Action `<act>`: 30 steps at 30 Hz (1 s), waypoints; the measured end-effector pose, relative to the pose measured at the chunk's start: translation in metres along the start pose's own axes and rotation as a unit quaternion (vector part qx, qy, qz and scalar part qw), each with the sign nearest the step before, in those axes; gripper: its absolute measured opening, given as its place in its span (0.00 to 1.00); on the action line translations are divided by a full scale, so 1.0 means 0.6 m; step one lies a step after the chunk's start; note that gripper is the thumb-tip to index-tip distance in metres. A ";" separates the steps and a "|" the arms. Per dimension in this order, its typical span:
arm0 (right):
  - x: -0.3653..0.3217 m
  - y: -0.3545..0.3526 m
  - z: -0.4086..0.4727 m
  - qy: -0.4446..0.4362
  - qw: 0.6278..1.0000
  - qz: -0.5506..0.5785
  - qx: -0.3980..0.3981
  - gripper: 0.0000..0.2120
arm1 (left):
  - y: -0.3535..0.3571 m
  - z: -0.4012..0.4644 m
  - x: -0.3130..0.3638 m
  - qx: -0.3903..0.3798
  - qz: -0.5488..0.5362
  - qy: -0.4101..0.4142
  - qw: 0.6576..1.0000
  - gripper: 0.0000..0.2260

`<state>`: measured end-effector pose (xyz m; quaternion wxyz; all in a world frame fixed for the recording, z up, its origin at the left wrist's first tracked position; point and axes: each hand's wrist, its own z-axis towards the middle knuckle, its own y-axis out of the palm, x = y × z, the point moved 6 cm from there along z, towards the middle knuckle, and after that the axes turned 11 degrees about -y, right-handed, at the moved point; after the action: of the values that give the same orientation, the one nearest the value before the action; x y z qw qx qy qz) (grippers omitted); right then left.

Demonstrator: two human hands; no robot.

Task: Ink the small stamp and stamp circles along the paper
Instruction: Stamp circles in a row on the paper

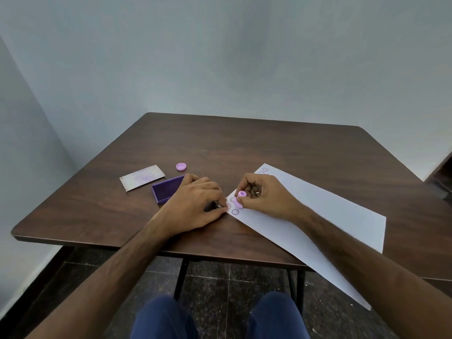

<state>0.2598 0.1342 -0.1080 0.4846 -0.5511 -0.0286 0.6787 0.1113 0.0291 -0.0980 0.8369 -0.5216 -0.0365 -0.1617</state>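
Note:
A white sheet of paper (325,211) lies at a slant on the dark wooden table (244,143), its near end hanging over the front edge. My right hand (264,194) grips a small pink stamp (239,198), tilted, its lower end on the paper's left edge. Purple smiley circles (235,212) run along that edge, with more at the far corner (263,170). My left hand (195,204) rests palm down with its fingertips on the paper's edge, beside the stamp. An open purple ink pad (163,192) lies just left of that hand, partly hidden by it.
A pink round cap (181,166) sits behind the ink pad. A white card or lid (142,177) with faint purple print lies to the left of the pad. My knees in blue trousers (220,316) show below the table's front edge.

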 end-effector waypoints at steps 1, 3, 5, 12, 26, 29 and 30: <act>0.000 0.000 0.000 0.000 1.000 0.002 0.001 0.04 | 0.000 0.000 0.000 0.000 -0.001 -0.001 1.000 0.07; 0.000 -0.001 0.000 0.001 1.000 0.004 0.010 0.04 | 0.000 0.000 -0.001 0.000 -0.004 -0.004 1.000 0.07; -0.001 -0.001 -0.001 0.001 1.000 0.006 0.017 0.05 | 0.001 0.000 -0.002 0.002 -0.006 -0.006 1.000 0.07; -0.005 0.000 -0.001 -0.002 1.000 -0.019 0.007 0.07 | 0.002 0.000 -0.002 -0.006 -0.009 -0.008 1.000 0.10; -0.021 0.003 -0.003 -0.027 0.998 -0.061 -0.009 0.03 | 0.003 -0.001 -0.004 -0.012 -0.002 -0.013 1.000 0.07; -0.029 -0.002 0.001 -0.041 0.993 -0.098 -0.048 0.04 | 0.003 0.000 -0.002 -0.013 -0.003 -0.014 1.000 0.07; -0.031 -0.004 0.003 -0.044 0.991 -0.114 -0.059 0.05 | 0.003 0.000 -0.002 -0.013 -0.004 -0.015 1.000 0.07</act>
<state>0.2585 0.1233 -0.0925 0.5236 -0.5417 -0.1528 0.6396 0.1107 0.0302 -0.0997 0.8289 -0.5345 -0.0491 -0.1578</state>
